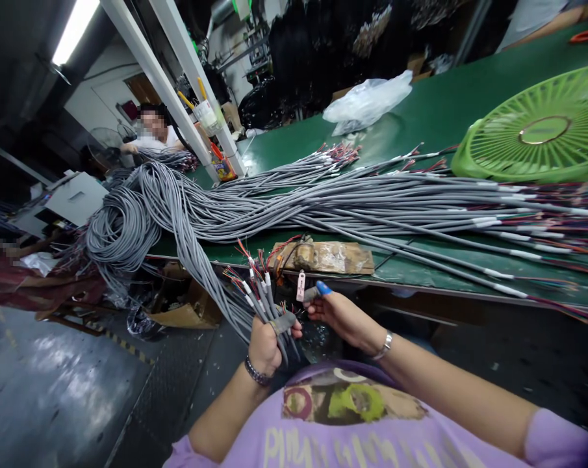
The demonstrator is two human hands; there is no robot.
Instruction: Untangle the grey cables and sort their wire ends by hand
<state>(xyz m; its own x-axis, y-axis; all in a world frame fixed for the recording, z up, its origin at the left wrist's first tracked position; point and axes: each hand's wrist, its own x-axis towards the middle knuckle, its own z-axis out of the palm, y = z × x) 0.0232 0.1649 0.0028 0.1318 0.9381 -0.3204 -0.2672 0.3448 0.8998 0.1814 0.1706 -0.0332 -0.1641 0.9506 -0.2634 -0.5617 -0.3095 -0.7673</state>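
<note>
left hand (267,341) clenches a bundle of slim grey round cables (269,300) with white-banded ends, beside the green flat-topped workbench (279,142); right hand (343,316) curls nearby — holding something or not, i cannot tell. a loosened left grip could let cables splay and snag.

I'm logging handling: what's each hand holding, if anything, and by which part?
Left hand: grey cables, near their exposed wire ends. Right hand: cannot tell.

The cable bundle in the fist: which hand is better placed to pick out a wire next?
The right hand, probably: the left hand is closed around the cable bundle, while the right, close beside it, appears to grip no cable.
</note>
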